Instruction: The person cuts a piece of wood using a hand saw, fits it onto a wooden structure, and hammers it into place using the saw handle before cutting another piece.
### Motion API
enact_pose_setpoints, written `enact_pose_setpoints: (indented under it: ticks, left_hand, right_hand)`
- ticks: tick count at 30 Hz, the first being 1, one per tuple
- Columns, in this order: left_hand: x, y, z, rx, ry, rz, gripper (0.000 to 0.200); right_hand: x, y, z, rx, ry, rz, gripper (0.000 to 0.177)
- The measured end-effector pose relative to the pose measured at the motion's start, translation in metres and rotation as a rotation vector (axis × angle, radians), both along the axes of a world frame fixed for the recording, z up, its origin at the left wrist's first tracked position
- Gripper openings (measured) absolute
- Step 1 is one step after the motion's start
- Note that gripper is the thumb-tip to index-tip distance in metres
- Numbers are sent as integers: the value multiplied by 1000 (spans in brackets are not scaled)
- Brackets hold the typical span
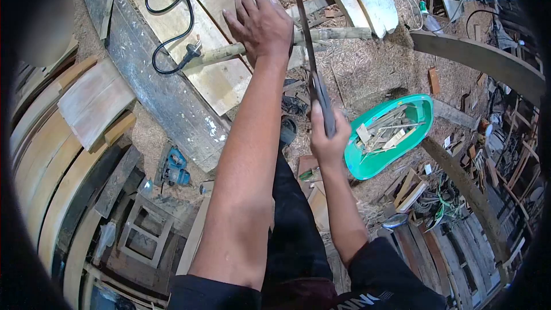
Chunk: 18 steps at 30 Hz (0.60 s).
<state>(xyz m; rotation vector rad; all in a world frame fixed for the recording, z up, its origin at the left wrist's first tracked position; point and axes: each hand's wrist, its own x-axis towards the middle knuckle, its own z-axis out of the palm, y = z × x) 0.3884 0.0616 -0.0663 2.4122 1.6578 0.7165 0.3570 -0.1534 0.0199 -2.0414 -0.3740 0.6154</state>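
Note:
My left hand (pixel 261 23) lies with fingers spread on a wide pale board, its palm over a bamboo-like pole (pixel 224 53). The pole runs sideways across the boards and sticks out to the right. In my right hand (pixel 332 132) is the grey handle of a long, dark, narrow blade (pixel 309 40), probably a saw or machete. The blade points up and away, crossing the pole in view just right of my left hand; whether it touches the pole is unclear. A black cable with a plug (pixel 192 51) rests on the boards at the left.
A green tub (pixel 425 132) with wood scraps sits on the sawdust at the right. A blue power tool (pixel 176 166) lies lower left. Curved timbers (pixel 476 51) cross the right side. A weathered plank (pixel 138 63) runs along the left, near a wooden frame (pixel 145 229).

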Motion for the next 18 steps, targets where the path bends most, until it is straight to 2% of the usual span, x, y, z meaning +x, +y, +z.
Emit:
enact_pose_setpoints:
  ticks: [3, 5, 8, 11, 14, 18]
  left_hand:
    - [1, -1, -1, -3, 0, -6, 44]
    - [0, 0, -4, 4, 18, 4, 44]
    - [-1, 0, -3, -67, -86, -44, 45]
    - [-2, 1, -3, -18, -59, -41, 45]
    - [-1, -3, -3, 10, -61, -38, 43]
    - [-1, -3, -8, -4, -50, -22, 45]
  right_hand:
    - [-39, -53, 27, -16, 43, -22, 22]
    - [-40, -56, 21, 58, 26, -30, 20]
    - [-8, -5, 14, 14, 132, -49, 22]
    - [2, 5, -2, -26, 47, -1, 19]
    - [-32, -41, 22, -63, -38, 1, 24]
    - [-26, -36, 10, 22, -26, -22, 22]
